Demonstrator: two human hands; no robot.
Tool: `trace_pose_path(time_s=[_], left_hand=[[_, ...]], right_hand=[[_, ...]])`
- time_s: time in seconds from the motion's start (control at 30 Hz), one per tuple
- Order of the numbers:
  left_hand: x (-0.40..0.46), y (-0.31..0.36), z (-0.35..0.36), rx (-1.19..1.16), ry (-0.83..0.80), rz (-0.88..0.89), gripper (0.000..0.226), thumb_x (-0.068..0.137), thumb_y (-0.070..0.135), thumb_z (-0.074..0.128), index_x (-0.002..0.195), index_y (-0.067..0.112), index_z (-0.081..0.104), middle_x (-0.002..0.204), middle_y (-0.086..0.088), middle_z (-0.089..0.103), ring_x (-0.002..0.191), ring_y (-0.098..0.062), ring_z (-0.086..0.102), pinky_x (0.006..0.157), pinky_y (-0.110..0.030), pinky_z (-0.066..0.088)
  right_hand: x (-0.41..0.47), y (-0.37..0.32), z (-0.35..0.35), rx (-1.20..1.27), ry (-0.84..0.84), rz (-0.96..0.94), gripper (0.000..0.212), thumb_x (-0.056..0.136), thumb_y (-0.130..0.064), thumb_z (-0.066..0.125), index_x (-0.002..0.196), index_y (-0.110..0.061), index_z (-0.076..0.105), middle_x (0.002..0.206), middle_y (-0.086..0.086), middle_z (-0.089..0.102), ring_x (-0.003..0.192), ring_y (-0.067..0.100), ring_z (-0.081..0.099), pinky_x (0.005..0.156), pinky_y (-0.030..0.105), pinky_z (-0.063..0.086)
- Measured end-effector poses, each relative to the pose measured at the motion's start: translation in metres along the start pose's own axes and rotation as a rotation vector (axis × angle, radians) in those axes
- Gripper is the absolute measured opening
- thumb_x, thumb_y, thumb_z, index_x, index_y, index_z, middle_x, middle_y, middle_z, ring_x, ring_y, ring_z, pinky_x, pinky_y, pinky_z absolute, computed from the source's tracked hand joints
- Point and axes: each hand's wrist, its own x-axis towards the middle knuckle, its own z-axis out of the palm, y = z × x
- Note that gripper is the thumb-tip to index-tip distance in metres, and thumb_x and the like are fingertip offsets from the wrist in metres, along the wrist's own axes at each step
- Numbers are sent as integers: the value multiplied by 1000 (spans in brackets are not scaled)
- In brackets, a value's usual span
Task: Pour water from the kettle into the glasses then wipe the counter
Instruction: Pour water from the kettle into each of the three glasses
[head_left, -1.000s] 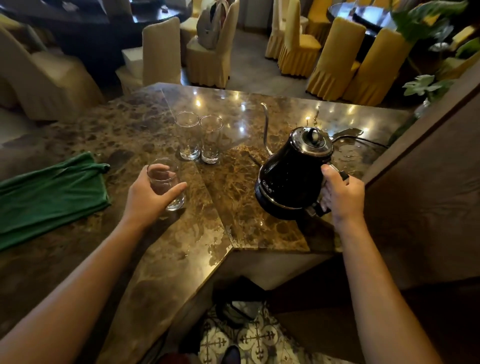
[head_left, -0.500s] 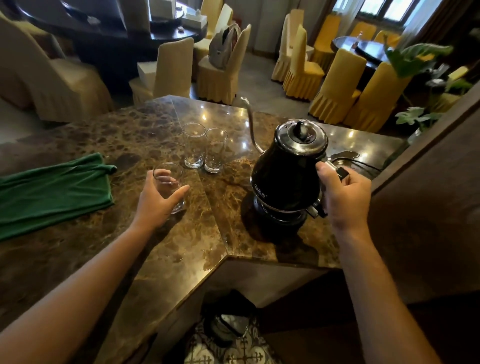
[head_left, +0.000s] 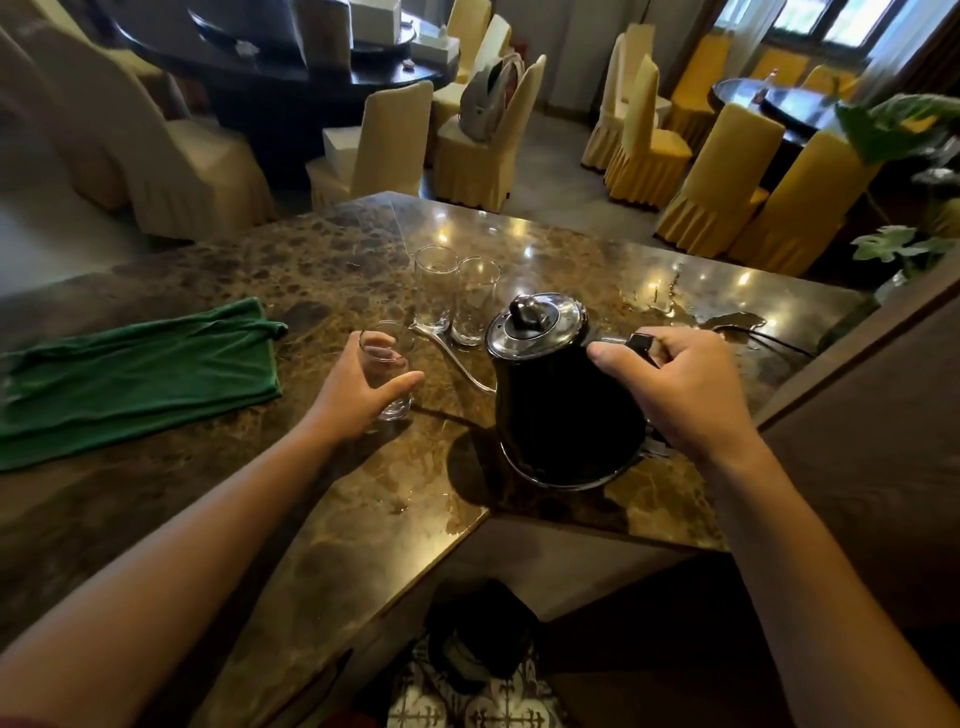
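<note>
A black gooseneck kettle with a shiny lid hangs tilted to the left above the brown marble counter. My right hand grips its handle from above. The thin spout reaches toward a short clear glass, which stands on the counter with my left hand wrapped around it. The spout tip lies near that glass's rim. Two taller glasses stand side by side just behind. A green cloth lies flat at the left.
The kettle's base and black cord sit at the counter's far right beside a wooden wall. Covered chairs and dark round tables stand beyond the counter. A leafy plant is at the right edge.
The kettle has swung left and tipped, so its spout now points at the short glass. My right hand has turned over the handle. My left hand still holds the glass in place.
</note>
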Motion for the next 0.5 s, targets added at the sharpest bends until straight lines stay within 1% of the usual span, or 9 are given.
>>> trace_pose_path(time_s=[0.03, 0.07, 0.1, 0.17, 0.23, 0.3, 0.37, 0.43, 0.5], left_hand=[[1, -1, 0, -3, -4, -1, 60, 81, 30, 82, 129, 17, 49, 119, -3, 64, 102, -1, 66, 82, -13, 51], [2, -2, -1, -6, -8, -1, 60, 81, 29, 82, 129, 18, 48, 119, -4, 64, 103, -1, 66, 82, -13, 51], [2, -3, -1, -9, -14, -2, 60, 81, 30, 82, 129, 18, 48, 120, -4, 64, 103, -2, 66, 82, -14, 51], [3, -2, -1, -22, -29, -6, 62, 79, 34, 82, 130, 20, 48, 120, -3, 64, 105, -4, 66, 85, -17, 51], [2, -3, -3, -42, -39, -8, 67, 75, 41, 81, 129, 21, 48, 120, -2, 64, 106, -6, 66, 91, -24, 53], [2, -4, -4, -51, -39, 7, 68, 72, 46, 81, 127, 24, 49, 120, -3, 64, 107, -9, 68, 96, -31, 55], [2, -6, -4, -63, -37, 16, 64, 71, 47, 82, 123, 29, 49, 120, -4, 64, 108, -10, 68, 98, -35, 55], [1, -4, -4, -71, -37, 17, 61, 71, 46, 82, 120, 34, 48, 120, -3, 64, 109, -11, 68, 98, -35, 55], [1, -3, -4, -77, -43, 16, 61, 70, 47, 81, 120, 35, 47, 120, -3, 63, 110, -12, 67, 98, -35, 54]], right_hand=[[0, -1, 1, -12, -1, -11, 51, 86, -35, 78, 58, 2, 57, 54, 21, 54, 48, 26, 50, 45, 34, 35], [0, -1, 1, -27, 4, -14, 50, 87, -33, 79, 59, 2, 58, 55, 21, 55, 48, 27, 50, 44, 33, 35], [1, -1, 0, -42, 8, -15, 49, 88, -30, 79, 58, 2, 58, 53, 18, 54, 48, 23, 49, 44, 31, 34], [3, -4, -1, -59, 10, -23, 47, 90, -27, 79, 56, -2, 58, 47, 5, 49, 47, 14, 47, 44, 27, 33], [4, -6, -2, -60, -2, -19, 47, 90, -26, 80, 55, -4, 56, 47, -6, 48, 46, 10, 45, 43, 25, 33], [6, -8, -3, -54, -19, -22, 48, 90, -26, 80, 53, -8, 55, 47, -9, 47, 46, 9, 45, 44, 24, 33], [7, -11, -4, -72, -39, -39, 49, 88, -31, 80, 54, -8, 53, 47, -7, 47, 47, 11, 46, 44, 25, 34], [8, -14, -2, -117, -48, -67, 53, 83, -40, 77, 54, -5, 51, 48, -2, 46, 46, 13, 44, 44, 26, 33], [8, -16, 1, -158, -65, -90, 56, 79, -48, 72, 56, -2, 53, 50, 10, 49, 48, 25, 48, 44, 28, 33]])
